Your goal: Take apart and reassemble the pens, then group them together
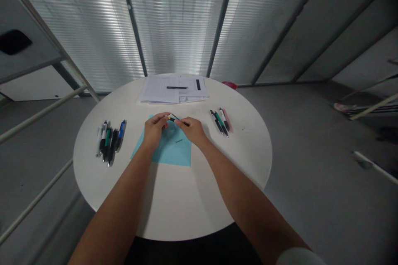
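Note:
Over a light blue sheet, both of my hands are close together, working on the parts of a pen. My left hand is closed, thumb and fingers pinched at the left end of a small yellow-and-black pen part. Gripped in my right hand is a black pen barrel, partly hidden by the fingers. A thin dark stick like a refill slants up and left from the right fingertips. On the blue sheet below lies a small dark piece, perhaps a spring.
Several pens lie in a group at the left of the round white table. More pens lie to the right, beside a pinkish strip. Papers with a black pen on them sit at the far edge.

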A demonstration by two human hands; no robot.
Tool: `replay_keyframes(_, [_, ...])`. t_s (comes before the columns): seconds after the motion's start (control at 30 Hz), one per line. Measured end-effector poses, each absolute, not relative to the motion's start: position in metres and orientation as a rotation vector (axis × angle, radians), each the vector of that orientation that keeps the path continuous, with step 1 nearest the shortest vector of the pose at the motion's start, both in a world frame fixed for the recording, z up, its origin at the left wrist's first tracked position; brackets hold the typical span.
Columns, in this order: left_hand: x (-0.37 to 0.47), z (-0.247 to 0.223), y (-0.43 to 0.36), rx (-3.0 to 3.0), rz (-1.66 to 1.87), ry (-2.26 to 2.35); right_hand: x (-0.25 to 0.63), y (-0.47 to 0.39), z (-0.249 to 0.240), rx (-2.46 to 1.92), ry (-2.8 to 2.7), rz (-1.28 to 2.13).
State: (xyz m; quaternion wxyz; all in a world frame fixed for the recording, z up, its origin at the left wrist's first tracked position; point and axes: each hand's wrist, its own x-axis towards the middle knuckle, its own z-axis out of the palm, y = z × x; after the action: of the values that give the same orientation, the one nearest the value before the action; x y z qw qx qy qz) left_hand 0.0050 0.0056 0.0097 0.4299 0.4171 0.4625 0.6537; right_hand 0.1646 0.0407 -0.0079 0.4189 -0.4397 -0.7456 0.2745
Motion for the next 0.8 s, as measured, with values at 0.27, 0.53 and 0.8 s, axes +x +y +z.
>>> replay_keyframes(0.27, [0.004, 0.006, 0.006, 1.093, 1.604, 1.202, 0.164, 0.038, -0.004, -1.092, -1.861, 0.7])
replay_keyframes(0.53, [0.003, 0.006, 0.005, 1.109, 1.596, 1.176, 0.165, 0.035, 0.004, -1.08, -1.72, 0.862])
replay_keyframes(0.8, [0.0, 0.003, 0.009, 0.93, 1.618, 1.059, 0.172, 0.037, 0.009, -0.973, -1.255, 1.208])
